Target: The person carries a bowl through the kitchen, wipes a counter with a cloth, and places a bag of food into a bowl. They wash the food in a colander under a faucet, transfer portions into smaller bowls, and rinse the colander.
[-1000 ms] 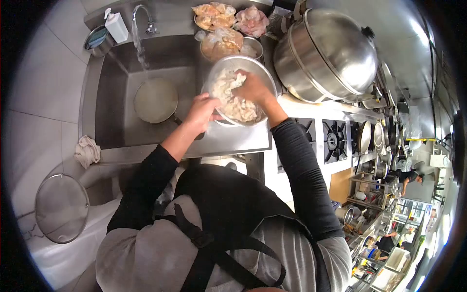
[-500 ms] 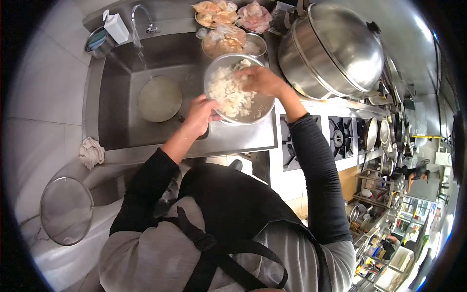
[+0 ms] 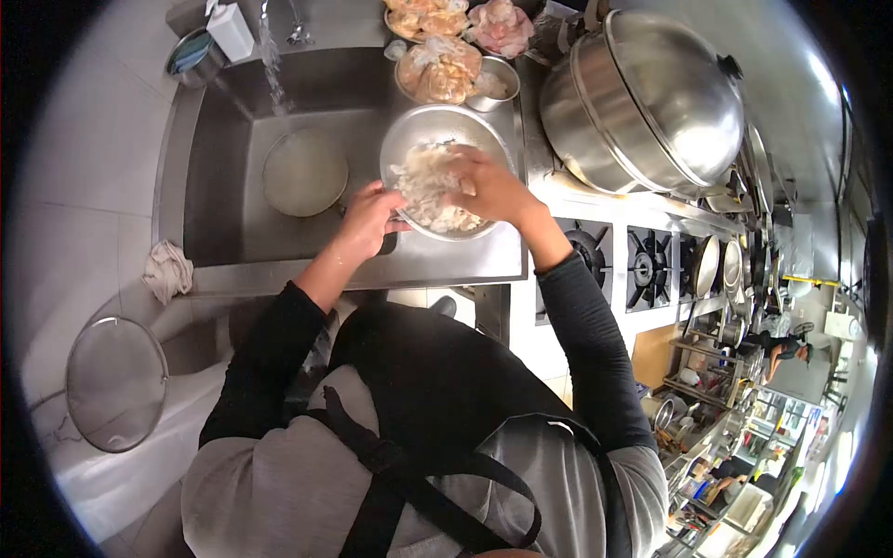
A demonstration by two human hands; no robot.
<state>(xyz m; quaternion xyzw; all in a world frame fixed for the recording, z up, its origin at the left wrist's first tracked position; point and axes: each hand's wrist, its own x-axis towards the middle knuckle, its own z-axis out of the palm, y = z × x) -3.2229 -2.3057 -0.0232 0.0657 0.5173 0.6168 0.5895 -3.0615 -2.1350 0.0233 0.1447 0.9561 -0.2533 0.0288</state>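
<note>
A round metal bowl (image 3: pixel 402 139) sits tilted at the right edge of the sink, with white, lumpy pieces of food (image 3: pixel 419 191) in it. My left hand (image 3: pixel 370 219) grips the bowl's left rim, thumb over the edge and fingers beneath. Inside the bowl, my right hand (image 3: pixel 488 186) is among the white pieces, thumb and fingers apart; some fingertips are hidden by the food. The pieces around it are smeared by motion. To the left, a round pan of cloudy liquid (image 3: pixel 305 172) stands in the sink basin (image 3: pixel 228 228).
Water runs from the tap (image 3: pixel 272 70). Behind the bowl are bagged foods (image 3: pixel 437 70) and a small metal cup (image 3: pixel 493 84). A large domed steamer pot (image 3: pixel 642 102) stands right, beside gas burners (image 3: pixel 648 268). A mesh strainer (image 3: pixel 116 383) hangs lower left. Another person (image 3: pixel 786 352) is far right.
My right hand has moved lower in the bowl, and the white pieces have shifted and blurred. The bowl sits slightly further left in view. My left hand keeps its grip.
</note>
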